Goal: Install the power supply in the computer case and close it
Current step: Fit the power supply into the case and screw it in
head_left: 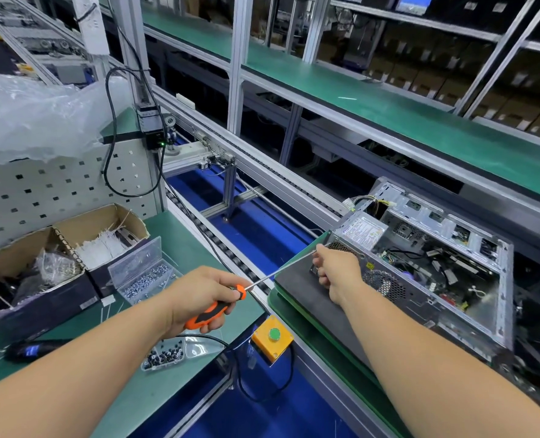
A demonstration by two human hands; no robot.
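Note:
An open computer case [471, 298] lies on its side on a green pallet at the right, its inside full of cables. The grey power supply [362, 232] with a white label sits in the case's near-left corner. My left hand [199, 298] grips the orange and black handle of a long screwdriver [218, 308]. Its metal shaft runs up and right to the case's rear panel by the power supply. My right hand [335, 271] is curled at that rear corner, with its fingers pinching the shaft near the tip.
A cardboard box [53, 263] of parts and cable ties and a clear screw box [142, 273] stand on the green bench at left. A small tray of dark screws [164, 357] and a yellow box with a green button [273, 336] lie near me. A roller conveyor runs between.

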